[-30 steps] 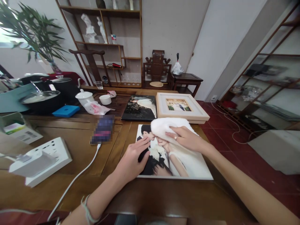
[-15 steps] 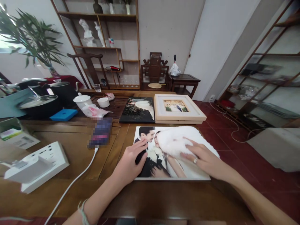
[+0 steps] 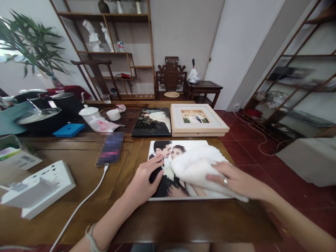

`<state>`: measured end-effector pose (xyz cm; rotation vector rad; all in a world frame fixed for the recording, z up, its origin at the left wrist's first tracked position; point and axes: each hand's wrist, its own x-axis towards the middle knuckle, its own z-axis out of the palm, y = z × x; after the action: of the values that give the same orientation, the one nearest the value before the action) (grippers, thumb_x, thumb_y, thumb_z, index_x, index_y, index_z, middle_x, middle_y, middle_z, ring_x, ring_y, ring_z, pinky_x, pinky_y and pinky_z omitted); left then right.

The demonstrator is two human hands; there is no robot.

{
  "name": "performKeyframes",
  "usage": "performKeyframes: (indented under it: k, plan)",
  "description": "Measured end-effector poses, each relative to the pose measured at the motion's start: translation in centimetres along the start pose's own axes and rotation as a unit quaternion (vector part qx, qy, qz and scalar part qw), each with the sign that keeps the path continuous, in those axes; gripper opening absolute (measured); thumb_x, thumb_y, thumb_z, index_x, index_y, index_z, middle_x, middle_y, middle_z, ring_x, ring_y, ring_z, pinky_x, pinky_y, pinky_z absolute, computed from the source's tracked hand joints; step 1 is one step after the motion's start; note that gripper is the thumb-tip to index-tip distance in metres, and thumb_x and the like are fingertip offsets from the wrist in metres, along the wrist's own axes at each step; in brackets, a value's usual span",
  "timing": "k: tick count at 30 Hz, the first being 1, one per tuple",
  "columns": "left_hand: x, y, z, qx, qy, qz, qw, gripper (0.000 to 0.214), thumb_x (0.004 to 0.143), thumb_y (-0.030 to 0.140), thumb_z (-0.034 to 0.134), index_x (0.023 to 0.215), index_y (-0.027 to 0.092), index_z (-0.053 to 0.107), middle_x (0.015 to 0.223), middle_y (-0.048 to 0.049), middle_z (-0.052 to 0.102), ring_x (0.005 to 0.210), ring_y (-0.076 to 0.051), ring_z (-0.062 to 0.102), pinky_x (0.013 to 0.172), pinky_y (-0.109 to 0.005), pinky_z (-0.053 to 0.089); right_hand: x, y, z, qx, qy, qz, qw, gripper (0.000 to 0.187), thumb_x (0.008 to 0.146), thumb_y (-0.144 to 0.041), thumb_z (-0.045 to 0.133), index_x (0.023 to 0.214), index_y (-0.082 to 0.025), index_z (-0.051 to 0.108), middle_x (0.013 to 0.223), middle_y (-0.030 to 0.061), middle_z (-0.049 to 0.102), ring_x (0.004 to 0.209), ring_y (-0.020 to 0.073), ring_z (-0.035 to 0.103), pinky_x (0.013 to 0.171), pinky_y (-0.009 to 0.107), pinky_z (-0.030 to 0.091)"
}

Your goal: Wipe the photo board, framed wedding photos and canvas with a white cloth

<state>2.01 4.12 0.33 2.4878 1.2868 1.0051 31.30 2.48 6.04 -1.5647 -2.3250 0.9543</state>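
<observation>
A large photo panel (image 3: 164,187) of a couple lies flat on the wooden table near its front edge. My left hand (image 3: 148,178) rests on the panel's left part, fingers stretched out over the dark suit in the picture. In my right hand (image 3: 231,178) is a white fluffy cloth (image 3: 196,164), bunched and pressed on the panel's right half, where it covers part of the print. A ring shows on a finger of that hand. The panel's right edge is hidden under the cloth and hand.
Behind the panel lie a dark photo panel (image 3: 152,122) and a light wooden picture frame (image 3: 220,127). To the left are a white power strip (image 3: 39,189), a phone (image 3: 111,148) on a white cable, a blue box (image 3: 68,130), a lidded white cup (image 3: 89,113) and a dark pot (image 3: 42,119).
My right hand has moved slightly down and to the right, and the cloth has folded and bunched up, uncovering the panel's upper middle. My left hand stays on the panel.
</observation>
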Motion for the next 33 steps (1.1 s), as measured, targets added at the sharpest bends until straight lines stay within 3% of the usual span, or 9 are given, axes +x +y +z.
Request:
performKeyframes:
  k: [5, 9, 11, 15, 19, 23, 27, 33]
  plan:
    - [0.0, 0.0, -0.1, -0.011, 0.003, -0.004, 1.0, 0.029, 0.085, 0.021, 0.053, 0.109, 0.014, 0.066, 0.122, -0.0133, 0.063, 0.12, -0.028, 0.054, 0.099, -0.046, 0.047, 4.6, 1.3, -1.5, -0.081, 0.053, -0.083, 0.992, 0.048, 0.084, -0.059, 0.046, 0.103, -0.018, 0.062, 0.121, 0.013, 0.059, 0.128, 0.0366, 0.037, 0.1, 0.05, 0.035]
    - [0.0, 0.0, -0.1, -0.011, 0.004, -0.004, 1.0, 0.029, 0.085, 0.021, 0.052, 0.11, 0.013, 0.066, 0.122, -0.0136, 0.062, 0.12, -0.027, 0.054, 0.098, -0.045, 0.048, 5.3, 1.2, -1.4, -0.179, 0.05, -0.159, 0.97, 0.025, 0.086, -0.035, 0.047, 0.1, -0.018, 0.06, 0.117, 0.0125, 0.061, 0.131, 0.0346, 0.034, 0.108, 0.06, 0.014]
    - [0.0, 0.0, -0.1, -0.013, 0.003, -0.005, 1.0, 0.029, 0.086, 0.021, 0.052, 0.11, 0.013, 0.066, 0.123, -0.0134, 0.062, 0.12, -0.026, 0.054, 0.099, -0.044, 0.048, 4.5, 0.9, -1.0, -0.196, 0.05, -0.181, 0.962, 0.023, 0.085, -0.02, 0.042, 0.101, -0.017, 0.058, 0.122, 0.0119, 0.059, 0.134, 0.031, 0.03, 0.11, 0.06, 0.006]
    - [0.0, 0.0, 0.0, -0.01, 0.001, -0.007, 1.0, 0.028, 0.086, 0.021, 0.051, 0.108, 0.013, 0.066, 0.123, -0.0137, 0.062, 0.12, -0.027, 0.054, 0.098, -0.045, 0.048, 0.9, -0.3, -0.2, -0.177, 0.008, -0.166, 0.97, 0.037, 0.07, -0.003, 0.039, 0.099, -0.018, 0.058, 0.135, 0.0107, 0.05, 0.139, 0.0263, 0.017, 0.111, 0.056, 0.014]
    - [0.1, 0.0, 0.0, -0.007, 0.004, -0.003, 1.0, 0.028, 0.086, 0.022, 0.051, 0.106, 0.013, 0.067, 0.122, -0.0142, 0.063, 0.119, -0.027, 0.055, 0.097, -0.045, 0.049, -3.5, -2.2, 0.7, -0.162, -0.059, -0.153, 0.973, 0.037, 0.058, -0.001, 0.041, 0.084, -0.019, 0.06, 0.15, 0.0063, 0.029, 0.139, 0.0286, 0.008, 0.111, 0.056, 0.015]
    - [0.2, 0.1, -0.1, -0.007, 0.003, -0.002, 1.0, 0.027, 0.086, 0.022, 0.051, 0.105, 0.013, 0.067, 0.121, -0.0139, 0.063, 0.118, -0.027, 0.056, 0.096, -0.043, 0.049, -5.6, -3.1, 1.1, -0.156, -0.107, -0.162, 0.968, 0.035, 0.057, -0.001, 0.042, 0.08, -0.02, 0.06, 0.149, 0.0039, 0.031, 0.138, 0.0273, 0.014, 0.111, 0.052, 0.018]
    - [0.2, 0.3, -0.3, -0.005, -0.004, 0.001, 1.0, 0.026, 0.086, 0.021, 0.05, 0.104, 0.013, 0.068, 0.121, -0.0139, 0.063, 0.118, -0.026, 0.055, 0.097, -0.043, 0.049, -3.4, -1.8, 0.4, -0.185, -0.054, -0.166, 0.967, 0.034, 0.062, -0.003, 0.043, 0.085, -0.019, 0.061, 0.147, 0.0075, 0.034, 0.138, 0.0286, 0.018, 0.11, 0.055, 0.02]
    - [0.2, 0.2, -0.3, -0.01, -0.005, 0.004, 1.0, 0.027, 0.086, 0.021, 0.052, 0.106, 0.015, 0.068, 0.121, -0.0137, 0.063, 0.119, -0.027, 0.055, 0.097, -0.045, 0.049, 3.9, 1.3, -1.1, -0.254, 0.08, -0.188, 0.945, 0.038, 0.075, -0.006, 0.041, 0.105, -0.017, 0.06, 0.134, 0.0136, 0.052, 0.134, 0.0293, 0.031, 0.107, 0.06, 0.023]
